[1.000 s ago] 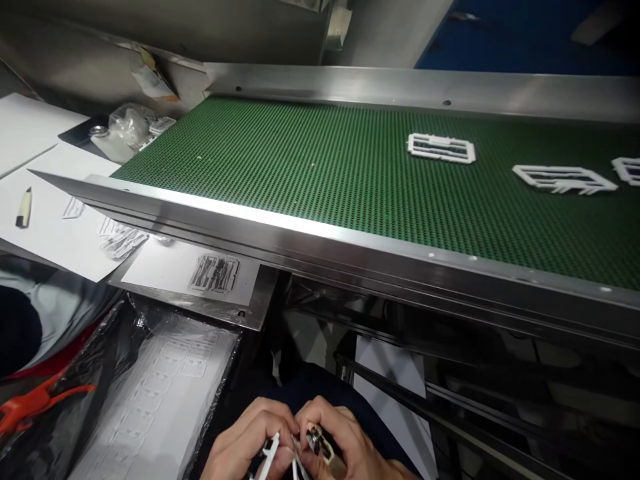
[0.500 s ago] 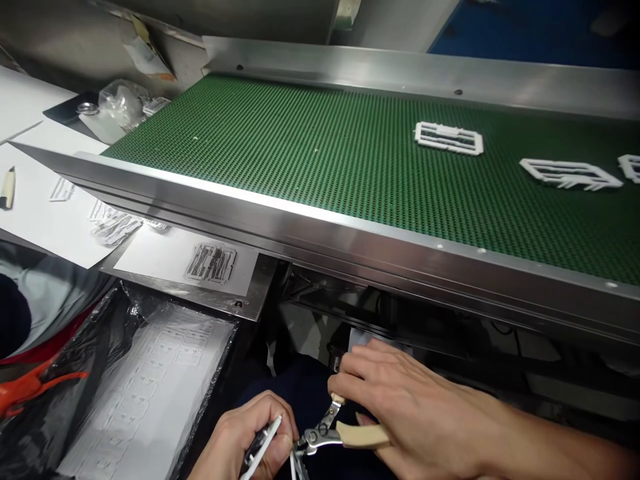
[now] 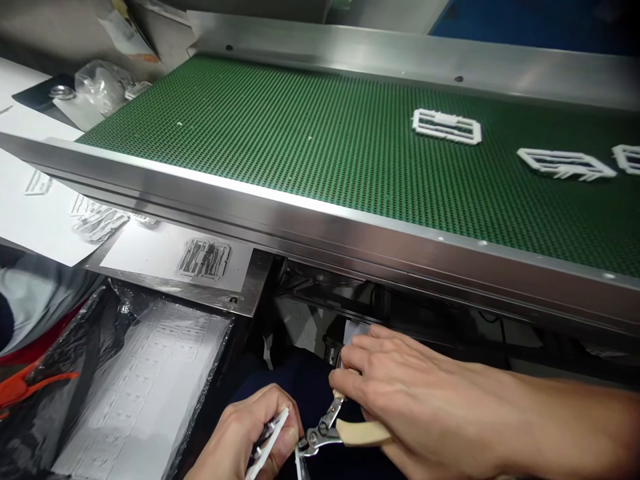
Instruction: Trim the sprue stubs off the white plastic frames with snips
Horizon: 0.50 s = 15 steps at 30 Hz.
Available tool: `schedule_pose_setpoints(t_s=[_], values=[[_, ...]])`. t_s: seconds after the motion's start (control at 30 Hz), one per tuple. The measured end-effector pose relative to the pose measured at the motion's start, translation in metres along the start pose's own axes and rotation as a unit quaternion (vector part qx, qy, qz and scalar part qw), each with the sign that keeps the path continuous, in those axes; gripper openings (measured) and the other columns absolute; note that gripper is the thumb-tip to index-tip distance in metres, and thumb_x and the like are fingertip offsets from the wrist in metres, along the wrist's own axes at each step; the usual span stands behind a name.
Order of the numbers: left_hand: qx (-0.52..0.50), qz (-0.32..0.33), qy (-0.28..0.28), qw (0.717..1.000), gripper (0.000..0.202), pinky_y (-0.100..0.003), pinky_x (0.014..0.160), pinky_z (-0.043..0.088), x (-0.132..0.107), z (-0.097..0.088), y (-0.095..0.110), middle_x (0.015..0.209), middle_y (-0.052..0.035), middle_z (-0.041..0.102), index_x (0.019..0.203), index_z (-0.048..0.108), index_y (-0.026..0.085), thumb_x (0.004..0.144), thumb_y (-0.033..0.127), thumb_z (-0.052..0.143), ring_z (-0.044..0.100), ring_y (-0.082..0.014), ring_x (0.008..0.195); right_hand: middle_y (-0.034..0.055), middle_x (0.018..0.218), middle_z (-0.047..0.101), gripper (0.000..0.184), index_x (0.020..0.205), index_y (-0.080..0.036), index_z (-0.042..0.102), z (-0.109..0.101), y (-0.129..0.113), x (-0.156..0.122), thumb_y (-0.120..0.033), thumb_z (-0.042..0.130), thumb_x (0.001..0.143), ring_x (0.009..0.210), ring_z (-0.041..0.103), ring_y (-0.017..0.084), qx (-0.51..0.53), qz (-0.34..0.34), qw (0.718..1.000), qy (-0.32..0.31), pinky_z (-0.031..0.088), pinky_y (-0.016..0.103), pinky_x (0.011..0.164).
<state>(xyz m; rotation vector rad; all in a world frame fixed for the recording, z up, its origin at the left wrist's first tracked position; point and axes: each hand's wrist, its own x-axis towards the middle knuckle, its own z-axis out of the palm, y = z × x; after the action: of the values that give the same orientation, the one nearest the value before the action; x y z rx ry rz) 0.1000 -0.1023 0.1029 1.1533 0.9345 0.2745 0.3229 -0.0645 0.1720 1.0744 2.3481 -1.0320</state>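
Hands (image 3: 400, 393) farther apart, frame (image 3: 270, 445) between fingers (image 3: 280, 399)

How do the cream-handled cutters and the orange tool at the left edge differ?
The cream-handled cutters are gripped in the right hand; the orange tool lies on black plastic, with no hand seen on it. The cream-handled cutters show their metal head; the orange tool is cut off by the picture's left edge.

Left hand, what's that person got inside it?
A white piece pokes out of the left hand, and a white strip shows below the tip of the cream-handled tool. Fingers cover the rest, so whether the two join can't be seen.
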Motion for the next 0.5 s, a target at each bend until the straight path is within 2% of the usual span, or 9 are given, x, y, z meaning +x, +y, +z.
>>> schedule_pose_setpoints(t_s=[0.17,0.3,0.37,0.43,0.5], values=[[0.012,0.024,-0.002,1.0,0.036,-0.025,0.056,0.033,0.003,0.002,-0.005,0.069,-0.0012,0.047,0.067,0.039,0.022,0.09,0.05,0.042,0.043,-0.0158,0.062,0.0074,0.08,0.061,0.021,0.085,-0.018,0.063,0.0,-0.002,-0.003,-0.015,0.061,0.064,0.072,0.059,0.023,-0.033,-0.01,0.999,0.022,0.045,0.042,0.082],[0.033,0.018,-0.007,0.999,0.033,-0.025,0.055,0.033,0.004,0.003,-0.002,0.069,-0.0005,0.048,0.068,0.043,0.021,0.09,0.045,0.044,0.043,-0.0148,0.061,0.0074,0.071,0.061,0.02,0.083,-0.017,0.065,-0.005,-0.004,-0.002,-0.015,0.064,0.063,0.065,0.058,0.024,-0.073,-0.023,0.996,0.035,0.044,0.035,0.065],[0.036,0.018,-0.009,0.999,0.033,-0.024,0.055,0.034,0.004,0.003,0.001,0.069,-0.0003,0.048,0.068,0.044,0.021,0.09,0.046,0.044,0.043,-0.0147,0.061,0.005,0.06,0.058,0.014,0.076,-0.017,0.065,-0.009,-0.006,0.0,-0.015,0.064,0.062,0.053,0.053,0.02,-0.084,-0.032,0.996,0.03,0.037,0.032,0.053],[0.034,0.013,-0.011,0.999,0.035,-0.024,0.056,0.035,0.005,0.003,0.003,0.069,-0.0003,0.049,0.069,0.046,0.021,0.09,0.048,0.043,0.043,-0.0146,0.061,0.0008,0.049,0.05,0.008,0.068,-0.018,0.063,-0.012,-0.008,0.004,-0.015,0.063,0.061,0.039,0.042,0.014,-0.072,-0.032,0.997,0.01,0.027,0.029,0.044],[0.025,-0.004,-0.01,1.0,0.037,-0.024,0.056,0.035,0.005,0.003,0.002,0.068,0.0004,0.048,0.069,0.046,0.021,0.091,0.051,0.041,0.042,-0.0143,0.061,-0.0022,0.042,0.042,0.008,0.064,-0.019,0.061,-0.012,-0.007,0.007,-0.013,0.062,0.059,0.033,0.031,0.011,-0.043,-0.008,0.999,-0.011,0.019,0.028,0.039]])
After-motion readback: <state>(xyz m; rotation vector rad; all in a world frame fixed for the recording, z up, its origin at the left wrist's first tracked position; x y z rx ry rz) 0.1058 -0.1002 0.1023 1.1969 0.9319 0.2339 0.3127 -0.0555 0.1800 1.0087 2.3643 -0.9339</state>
